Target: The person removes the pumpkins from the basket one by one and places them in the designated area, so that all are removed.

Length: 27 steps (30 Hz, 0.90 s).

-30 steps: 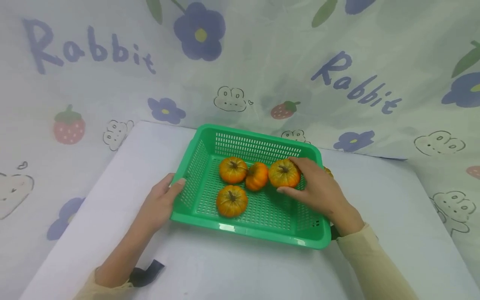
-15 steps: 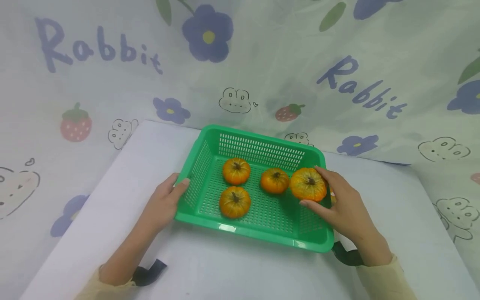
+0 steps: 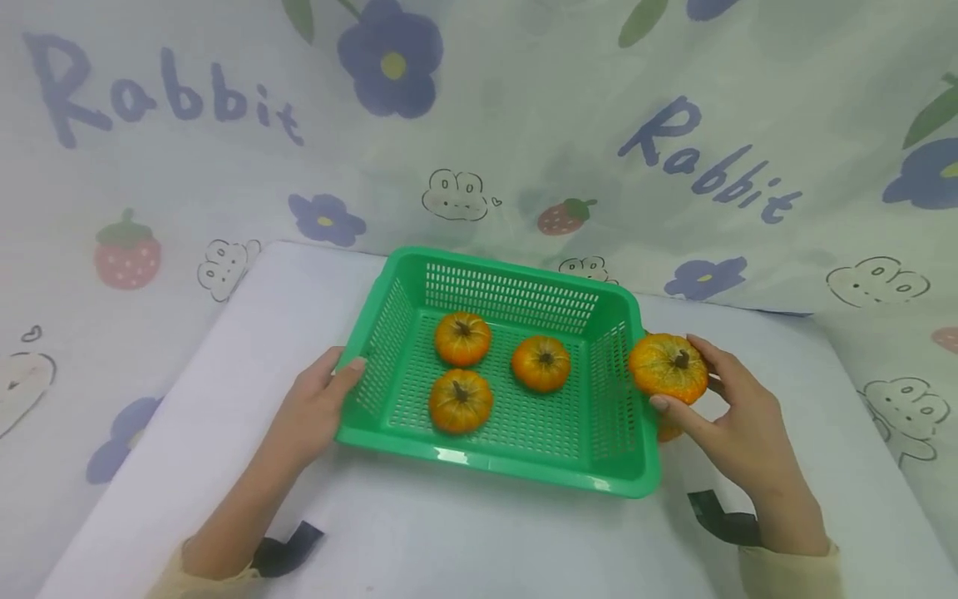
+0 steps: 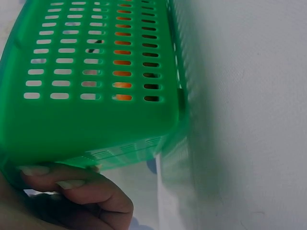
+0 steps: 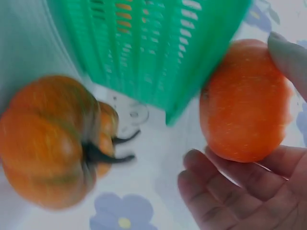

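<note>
Crosswise stretches the long green basket (image 3: 524, 469), left hand (image 3: 318, 399) gripping its end, right hand (image 3: 748, 424) holding a pumpkin (image 3: 664, 370) stem upward

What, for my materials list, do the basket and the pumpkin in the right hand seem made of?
Basket: probably glossy plastic, given rim highlights and slotted walls.
Held pumpkin: satiny, mottled orange surface; painted foam or real rind, I can't tell.

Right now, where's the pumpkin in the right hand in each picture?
Head: the pumpkin is right of centre, in the right hand.
Left wrist: can't tell if the orange patches are it.
Right wrist: right side, about mid-height.
Shared landmark: the green basket, in all three.
</note>
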Each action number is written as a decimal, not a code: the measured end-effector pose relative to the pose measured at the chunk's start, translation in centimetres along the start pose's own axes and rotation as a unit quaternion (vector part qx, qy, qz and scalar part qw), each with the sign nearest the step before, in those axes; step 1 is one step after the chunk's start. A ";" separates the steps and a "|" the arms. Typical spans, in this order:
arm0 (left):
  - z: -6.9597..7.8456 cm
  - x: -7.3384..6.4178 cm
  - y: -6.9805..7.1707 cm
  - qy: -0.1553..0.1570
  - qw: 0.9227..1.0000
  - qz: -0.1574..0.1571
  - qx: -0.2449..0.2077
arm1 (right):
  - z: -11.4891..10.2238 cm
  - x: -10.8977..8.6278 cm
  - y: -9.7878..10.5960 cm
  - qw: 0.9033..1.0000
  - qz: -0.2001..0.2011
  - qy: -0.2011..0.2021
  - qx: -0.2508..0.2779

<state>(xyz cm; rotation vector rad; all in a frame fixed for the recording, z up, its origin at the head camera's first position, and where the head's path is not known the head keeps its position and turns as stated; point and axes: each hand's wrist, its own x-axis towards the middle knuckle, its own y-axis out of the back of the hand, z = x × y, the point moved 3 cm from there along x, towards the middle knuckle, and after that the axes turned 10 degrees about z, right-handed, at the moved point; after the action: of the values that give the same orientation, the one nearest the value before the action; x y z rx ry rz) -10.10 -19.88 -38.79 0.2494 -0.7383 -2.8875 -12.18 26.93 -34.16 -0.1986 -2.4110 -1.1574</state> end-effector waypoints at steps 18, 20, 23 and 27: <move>-0.4 0.1 -0.1 -0.005 1.000 0.006 0.003 | 5.7 0.5 1.1 0.979 -0.089 -0.147 -0.111; -0.3 0.1 -0.1 -0.006 1.000 0.006 -0.002 | 6.3 0.4 1.0 0.977 -0.095 -0.156 -0.115; -0.3 0.1 -0.1 -0.006 1.000 0.005 -0.005 | 7.2 0.4 0.9 0.973 -0.108 -0.163 -0.119; -0.1 0.1 -0.1 -0.006 1.000 0.005 0.000 | 8.0 0.3 0.6 0.970 -0.125 -0.167 -0.121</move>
<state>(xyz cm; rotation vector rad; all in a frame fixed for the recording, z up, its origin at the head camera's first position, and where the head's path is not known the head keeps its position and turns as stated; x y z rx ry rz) -10.14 -19.88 -38.95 0.2286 -0.7395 -2.8817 -14.93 33.41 -37.92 -0.1827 -2.6344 -1.6516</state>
